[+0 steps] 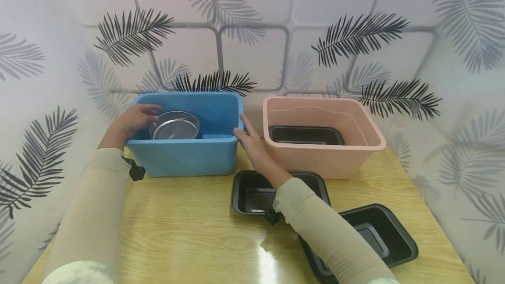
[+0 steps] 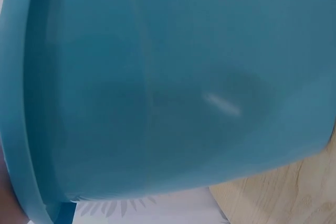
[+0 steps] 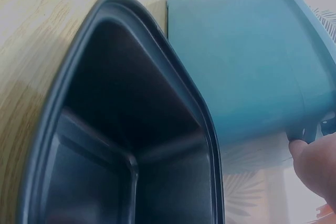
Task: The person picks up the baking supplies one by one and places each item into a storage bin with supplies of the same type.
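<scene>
A blue plastic bin (image 1: 185, 157) stands on the table at the back left. Inside it, at the left, is a round silver cake tin (image 1: 175, 127). My left hand (image 1: 132, 122) lies over the bin's left rim, its fingers reaching inward beside the tin; the left wrist view is mostly filled by the bin's outer wall (image 2: 173, 77). At the bin's right end my right hand (image 1: 254, 146) holds the rim between thumb and fingers. Part of that hand (image 3: 317, 169) shows under the rim in the right wrist view.
To the right stands a pink bin (image 1: 315, 161) with a dark pan (image 1: 305, 135) inside. A black loaf pan (image 1: 246, 189) lies below my right forearm. Another black pan (image 1: 386, 231) sits farther right, and one more (image 1: 313, 262) is partly covered by my sleeve. Patterned fabric hangs behind.
</scene>
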The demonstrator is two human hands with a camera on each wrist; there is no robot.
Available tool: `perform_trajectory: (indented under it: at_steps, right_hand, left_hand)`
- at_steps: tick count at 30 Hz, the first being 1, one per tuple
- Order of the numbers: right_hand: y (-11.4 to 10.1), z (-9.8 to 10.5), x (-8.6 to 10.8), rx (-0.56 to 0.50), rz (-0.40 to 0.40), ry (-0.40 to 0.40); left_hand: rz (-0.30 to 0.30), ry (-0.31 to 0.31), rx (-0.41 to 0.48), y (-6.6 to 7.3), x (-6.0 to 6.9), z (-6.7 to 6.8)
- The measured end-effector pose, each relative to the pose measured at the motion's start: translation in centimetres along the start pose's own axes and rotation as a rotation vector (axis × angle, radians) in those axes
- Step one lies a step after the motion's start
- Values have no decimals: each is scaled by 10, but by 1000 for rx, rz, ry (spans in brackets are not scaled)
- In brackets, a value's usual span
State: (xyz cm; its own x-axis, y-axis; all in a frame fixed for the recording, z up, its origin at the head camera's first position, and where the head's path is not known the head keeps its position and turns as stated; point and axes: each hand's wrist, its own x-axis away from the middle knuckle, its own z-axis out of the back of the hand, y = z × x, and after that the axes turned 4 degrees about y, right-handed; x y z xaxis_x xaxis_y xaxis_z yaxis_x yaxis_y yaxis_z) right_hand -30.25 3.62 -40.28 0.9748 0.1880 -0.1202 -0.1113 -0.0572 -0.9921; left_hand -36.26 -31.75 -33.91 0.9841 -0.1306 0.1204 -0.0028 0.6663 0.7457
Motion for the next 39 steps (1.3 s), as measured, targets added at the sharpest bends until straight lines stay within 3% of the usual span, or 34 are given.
perform_trajectory:
  at_steps: [3, 6, 16, 20, 25, 29, 39]
  right_hand:
    - [0, -1, 0, -4, -2, 0]
    - [0, -3, -1, -7, -5, 4]
    - [0, -2, -1, 15, -8, 6]
    - [-1, -2, -1, 16, -7, 0]
    - [-1, -2, -3, 13, -4, -1]
    - [-1, -1, -3, 25, -6, 3]
    - [0, 0, -1, 36, -10, 24]
  left_hand:
    - [-3, 47, -45, 1, 3, 2]
    - [-1, 67, -13, 2, 7, 3]
    - [-85, 42, 148, 7, 19, 2]
    - [-107, 37, 158, 13, 26, -2]
    - [-133, 44, 134, 22, 38, -7]
    - [-160, 54, 164, 29, 49, -13]
    - [-208, 71, 221, 42, 72, -39]
